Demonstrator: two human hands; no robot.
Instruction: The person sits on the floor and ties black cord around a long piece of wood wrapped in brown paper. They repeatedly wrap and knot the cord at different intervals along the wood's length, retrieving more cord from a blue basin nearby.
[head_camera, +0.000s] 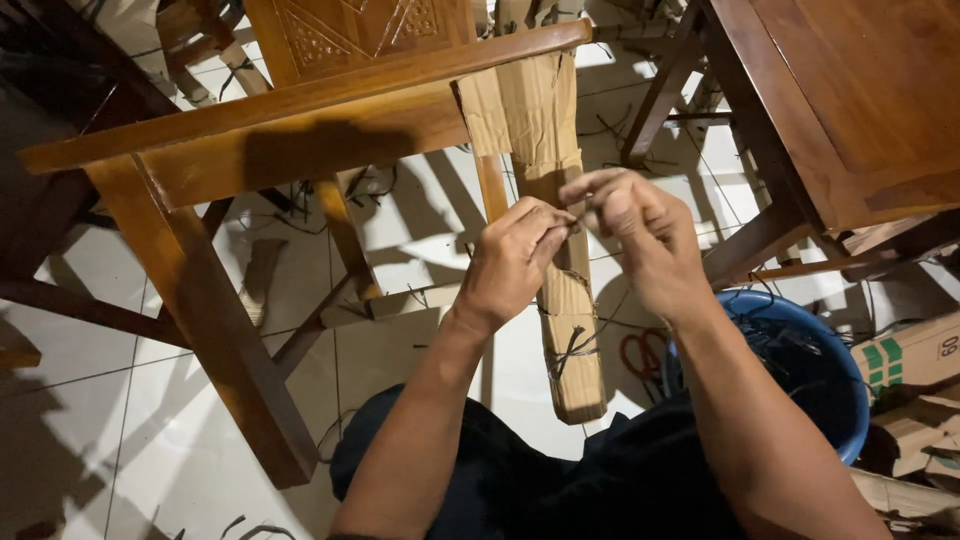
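Note:
A wooden chair (300, 120) lies tipped over the white tiled floor, one leg wrapped in brown cardboard (575, 350). My left hand (512, 262) and my right hand (640, 235) meet at the middle of that wrapped leg. Each pinches an end of a thin dark string (578, 212) that runs around the cardboard. Lower down, another dark string (570, 345) sits knotted around the cardboard. The fingers hide the part of the string between them.
A blue bucket (840, 370) with dark string inside stands at the right, red-handled scissors (642, 355) beside it. A second wooden piece of furniture (850, 100) fills the upper right. Cardboard boxes (915, 360) lie at the far right; string scraps litter the tiles.

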